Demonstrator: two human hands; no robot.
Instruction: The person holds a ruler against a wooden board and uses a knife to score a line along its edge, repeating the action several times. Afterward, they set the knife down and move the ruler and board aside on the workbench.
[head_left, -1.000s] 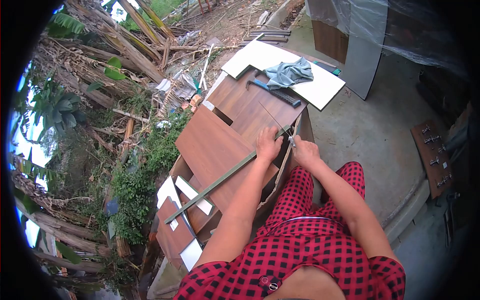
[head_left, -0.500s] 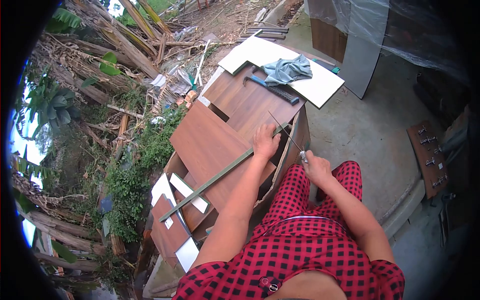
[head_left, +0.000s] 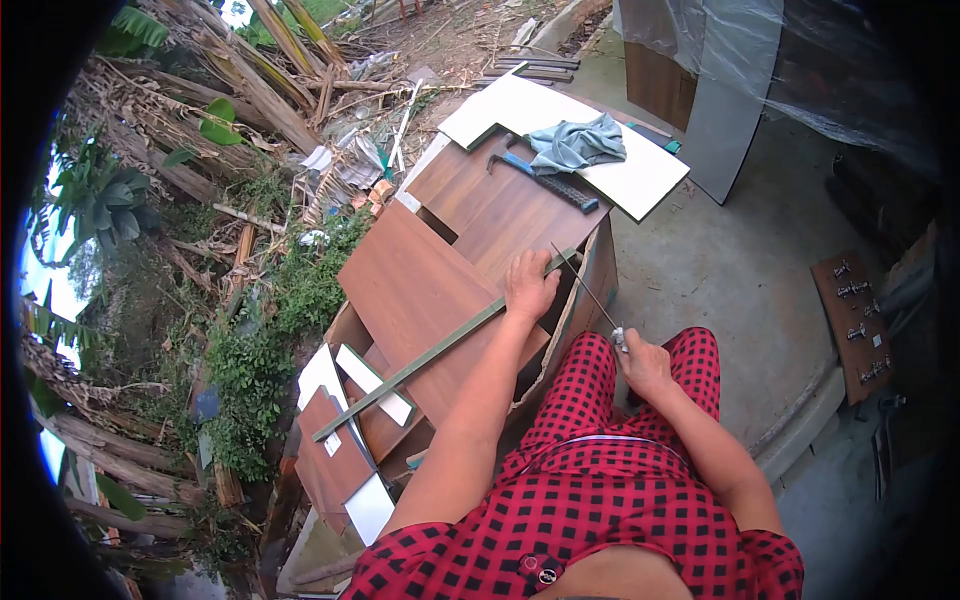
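Observation:
A long, narrow green-edged strip of board (head_left: 410,372) lies slantwise across brown wood-grain panels. My left hand (head_left: 531,285) is closed over the strip near its far end, holding it against the pile. In my right hand (head_left: 645,362) is a thin saw blade (head_left: 598,303) with a whitish wrapped grip end. The blade crosses the strip's far tip, just beyond my left fingers; its teeth are too fine to make out. Under the strip is a large brown panel (head_left: 425,290), resting on an open carton (head_left: 585,300).
A blue-and-black hammer (head_left: 545,182) and a grey-blue cloth (head_left: 578,143) lie at the far end, beside a white board (head_left: 650,178). Offcuts (head_left: 340,450) stick out at lower left. To the right, a brown board with metal hinges (head_left: 855,325) sits on concrete.
My right hand has drawn the saw blade back toward my body and slightly right, so less of it extends past the strip. My left hand stays in place on the strip.

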